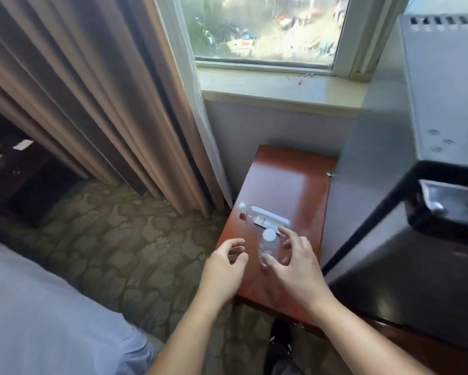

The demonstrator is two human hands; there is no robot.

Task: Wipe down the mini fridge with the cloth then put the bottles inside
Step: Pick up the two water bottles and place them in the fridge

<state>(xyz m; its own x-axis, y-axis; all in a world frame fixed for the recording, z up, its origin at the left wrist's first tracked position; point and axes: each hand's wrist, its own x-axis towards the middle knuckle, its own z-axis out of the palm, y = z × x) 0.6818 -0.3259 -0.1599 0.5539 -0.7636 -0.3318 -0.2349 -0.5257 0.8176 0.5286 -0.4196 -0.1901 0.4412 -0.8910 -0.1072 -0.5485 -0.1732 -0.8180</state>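
Note:
Two clear plastic bottles with white caps are on a reddish wooden side table. One bottle lies on its side. The other bottle stands upright in front of it. My right hand hovers at the upright bottle with fingers spread around its right side and the thumb at its lower part, without a closed grip. My left hand is just left of that bottle, fingers loosely curled and holding nothing. The mini fridge, grey-sided with a black front, stands right of the table. No cloth is in view.
Beige curtains hang to the left of the table, beside a window and its sill. Patterned carpet covers the floor. A pale bed cover fills the lower left. A dark wooden surface lies below the fridge.

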